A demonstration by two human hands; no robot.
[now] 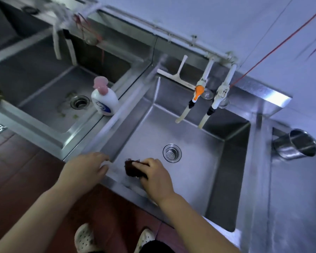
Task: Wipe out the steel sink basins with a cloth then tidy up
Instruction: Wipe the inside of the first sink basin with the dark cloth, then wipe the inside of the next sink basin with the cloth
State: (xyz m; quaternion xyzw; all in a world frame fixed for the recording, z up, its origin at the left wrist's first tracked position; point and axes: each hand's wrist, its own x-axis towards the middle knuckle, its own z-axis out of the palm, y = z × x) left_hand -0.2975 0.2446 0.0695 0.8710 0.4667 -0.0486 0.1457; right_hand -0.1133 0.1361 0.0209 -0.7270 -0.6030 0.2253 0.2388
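A dark brown cloth (130,169) lies on the floor of the right steel basin (199,161), near its front left corner. My right hand (153,175) presses down on it with the fingers curled over its top. My left hand (86,168) rests on the front left rim of that basin, fingers bent over the edge. The round drain strainer (172,153) sits just beyond the cloth. The left basin (44,99) has green scraps around its drain (79,102).
A white pump bottle with a pink top (104,99) stands on the divider between the basins. A white squeegee (177,73) leans at the back rim. Two taps (204,95) hang over the right basin. A steel cup (295,144) lies on the right counter.
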